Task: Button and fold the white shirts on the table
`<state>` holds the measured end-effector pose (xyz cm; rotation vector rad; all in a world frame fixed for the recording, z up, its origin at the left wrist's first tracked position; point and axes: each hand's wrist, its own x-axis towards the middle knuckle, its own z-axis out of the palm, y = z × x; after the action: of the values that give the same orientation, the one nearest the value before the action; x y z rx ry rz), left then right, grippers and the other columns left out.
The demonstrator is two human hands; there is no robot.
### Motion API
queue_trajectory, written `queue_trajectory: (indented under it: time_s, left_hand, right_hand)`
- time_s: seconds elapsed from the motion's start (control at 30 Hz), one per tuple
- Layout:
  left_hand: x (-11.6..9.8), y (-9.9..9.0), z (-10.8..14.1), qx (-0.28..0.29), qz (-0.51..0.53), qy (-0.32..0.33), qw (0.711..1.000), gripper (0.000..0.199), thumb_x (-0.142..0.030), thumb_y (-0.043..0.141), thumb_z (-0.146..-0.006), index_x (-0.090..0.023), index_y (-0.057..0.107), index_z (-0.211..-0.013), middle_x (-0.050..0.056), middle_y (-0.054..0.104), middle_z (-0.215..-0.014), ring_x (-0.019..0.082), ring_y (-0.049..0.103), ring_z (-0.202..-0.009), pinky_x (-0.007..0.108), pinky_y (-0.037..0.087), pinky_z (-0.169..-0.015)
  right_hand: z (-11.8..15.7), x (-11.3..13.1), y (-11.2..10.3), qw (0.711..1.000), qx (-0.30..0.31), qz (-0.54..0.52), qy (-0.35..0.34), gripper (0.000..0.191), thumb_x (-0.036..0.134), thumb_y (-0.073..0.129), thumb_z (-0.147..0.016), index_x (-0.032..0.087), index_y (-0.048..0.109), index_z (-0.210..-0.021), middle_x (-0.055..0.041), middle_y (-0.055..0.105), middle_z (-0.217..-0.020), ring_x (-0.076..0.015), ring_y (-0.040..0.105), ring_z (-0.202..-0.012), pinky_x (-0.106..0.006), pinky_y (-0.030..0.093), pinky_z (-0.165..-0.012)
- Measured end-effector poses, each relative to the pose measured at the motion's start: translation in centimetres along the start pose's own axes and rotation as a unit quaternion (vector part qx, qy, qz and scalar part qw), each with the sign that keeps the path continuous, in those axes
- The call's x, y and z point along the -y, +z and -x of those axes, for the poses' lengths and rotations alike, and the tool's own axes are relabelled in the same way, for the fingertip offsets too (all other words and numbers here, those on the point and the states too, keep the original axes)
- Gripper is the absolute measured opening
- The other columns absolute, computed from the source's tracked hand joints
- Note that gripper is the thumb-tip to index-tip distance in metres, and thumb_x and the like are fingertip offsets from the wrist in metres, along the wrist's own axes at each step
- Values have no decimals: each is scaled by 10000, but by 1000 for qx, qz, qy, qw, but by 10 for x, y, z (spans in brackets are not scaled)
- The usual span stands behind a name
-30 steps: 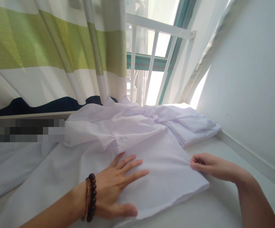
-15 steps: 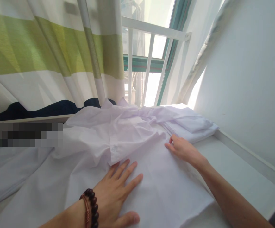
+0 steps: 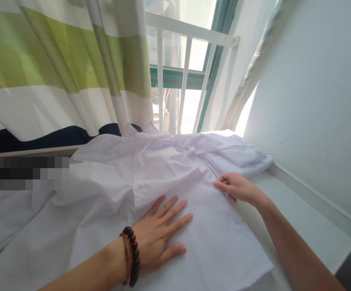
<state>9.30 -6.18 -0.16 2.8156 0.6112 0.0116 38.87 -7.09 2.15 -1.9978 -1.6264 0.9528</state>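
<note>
A white garment (image 3: 108, 182), which looks like a shirt, lies spread and partly rumpled over a pale surface. My left hand (image 3: 163, 230) rests flat on it with the fingers spread, below a loose folded flap. Dark beads and a copper-coloured bangle circle that wrist. At the garment's right edge, my right hand (image 3: 236, 188) is closed, pinching the cloth between thumb and fingers. Beyond it, the sleeve-like part (image 3: 232, 149) of the cloth lies bunched toward the wall.
A white and green curtain (image 3: 72, 60) hangs at the back left, with dark cloth (image 3: 42, 137) under its hem. White railings (image 3: 184, 81) stand before a green-framed window. On the right, a raised ledge (image 3: 314, 202) runs along the white wall (image 3: 320, 101).
My left hand has slid forward and slightly right over the cloth. My right hand has turned and closed on the garment's edge. The whole view has shifted a little.
</note>
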Motion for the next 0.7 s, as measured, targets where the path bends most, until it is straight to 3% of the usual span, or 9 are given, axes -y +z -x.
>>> queue_trajectory:
  time_s: [0.17, 0.37, 0.57, 0.63, 0.7]
  left_hand:
    - [4, 1, 13, -3, 6, -19, 1000, 573, -565, 351, -945, -360, 267, -1474, 2, 224, -1567, 276, 174, -1442, 521, 97, -1161]
    - [2, 7, 20, -34, -8, -22, 999, 607, -592, 408, -910, -344, 315, -1456, 10, 279, -1552, 293, 237, -1415, 509, 126, -1155]
    - [-14, -5, -5, -68, -16, 4, 998, 373, -359, 575, -864, -210, 551, -1204, 106, 525, -1295, 320, 444, -1212, 487, 335, -1040]
    - [-23, -9, -18, -57, -13, 41, 997, 290, -305, 552, -879, -186, 562, -1143, 112, 557, -1225, 304, 490, -1142, 464, 388, -985]
    - [-32, -10, -29, -48, 6, 90, 995, 329, -356, 506, -917, -191, 536, -1199, 114, 556, -1250, 296, 493, -1162, 460, 385, -995]
  right_hand:
    - [6, 5, 0, 999, 5, -50, 9, 359, 502, 571, -807, 183, 498, -660, 62, 498, -447, -85, 498, -389, -194, 340, -434]
    - [5, 7, 5, 990, 53, -115, 59, 288, 441, 586, -817, 163, 525, -775, -33, 666, -733, -89, 596, -513, -156, 271, -344]
    - [6, 4, 3, 993, 66, -62, 76, 334, 478, 575, -835, 157, 528, -754, -39, 648, -718, -106, 616, -519, -161, 366, -346]
    - [7, 4, 2, 994, 67, -25, 85, 340, 473, 566, -848, 160, 517, -726, -26, 625, -652, -108, 608, -485, -166, 379, -344]
    - [9, 5, 1, 994, 73, -4, 81, 312, 426, 546, -871, 168, 496, -704, -6, 599, -599, -107, 592, -455, -173, 389, -345]
